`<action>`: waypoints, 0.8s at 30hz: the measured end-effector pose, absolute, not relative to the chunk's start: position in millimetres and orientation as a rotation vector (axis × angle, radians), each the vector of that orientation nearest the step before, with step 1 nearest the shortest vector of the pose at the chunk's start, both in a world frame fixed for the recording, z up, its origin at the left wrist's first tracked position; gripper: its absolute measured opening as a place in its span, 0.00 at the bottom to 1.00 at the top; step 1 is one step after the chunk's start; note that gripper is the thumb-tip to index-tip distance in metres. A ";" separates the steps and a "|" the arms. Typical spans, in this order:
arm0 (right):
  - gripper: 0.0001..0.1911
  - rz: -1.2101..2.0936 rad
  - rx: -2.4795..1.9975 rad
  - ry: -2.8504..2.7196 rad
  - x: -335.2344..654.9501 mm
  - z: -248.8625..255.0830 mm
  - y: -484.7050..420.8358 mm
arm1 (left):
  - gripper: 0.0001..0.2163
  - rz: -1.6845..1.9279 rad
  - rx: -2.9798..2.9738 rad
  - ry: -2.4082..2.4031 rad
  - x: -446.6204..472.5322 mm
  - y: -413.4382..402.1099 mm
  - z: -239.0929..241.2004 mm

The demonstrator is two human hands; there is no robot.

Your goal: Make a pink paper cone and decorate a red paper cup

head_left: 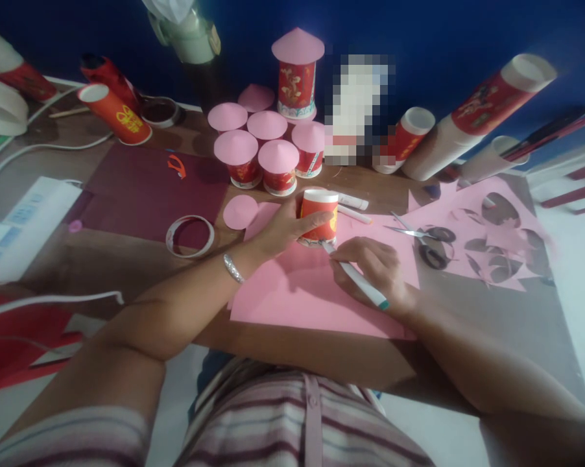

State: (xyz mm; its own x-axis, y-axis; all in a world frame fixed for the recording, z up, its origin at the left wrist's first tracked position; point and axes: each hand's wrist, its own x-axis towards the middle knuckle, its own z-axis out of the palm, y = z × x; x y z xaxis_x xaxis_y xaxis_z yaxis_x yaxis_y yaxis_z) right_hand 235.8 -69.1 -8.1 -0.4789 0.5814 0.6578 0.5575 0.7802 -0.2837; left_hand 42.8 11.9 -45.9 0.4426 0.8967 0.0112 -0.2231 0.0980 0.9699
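Note:
My left hand is wrapped round a short red cardboard tube with a white rim and a yellow print. The tube stands upright over a pink paper sheet. A white marker pen with a green end is pinched in my right hand, its tip touching the tube's lower white band. Bluish marks show on that band near the tip. Behind the tube lie another white marker and a pen with an orange end.
Several red tubes with pink paper cones are grouped at the back. Scissors lie beside cut pink scraps on the right. A cardboard ring, a pink disc and an orange cutter are on the left. Long tubes lean against the wall.

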 end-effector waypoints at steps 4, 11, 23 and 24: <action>0.11 0.035 -0.823 -2.179 236.5 -4.9 -69.7 | 0.23 0.939 1.181 0.743 42.8 11.8 -45.3; 0.11 0.066 -0.783 -2.170 236.9 -2.9 -70.8 | 0.21 0.933 1.226 0.733 44.0 11.8 -40.9; 0.11 0.059 -0.790 -2.183 237.7 -2.4 -70.8 | 0.21 0.932 1.225 0.736 43.8 12.1 -41.7; 0.11 0.062 -0.792 -2.187 237.8 -2.2 -70.9 | 0.20 0.933 1.211 0.727 43.9 12.0 -41.5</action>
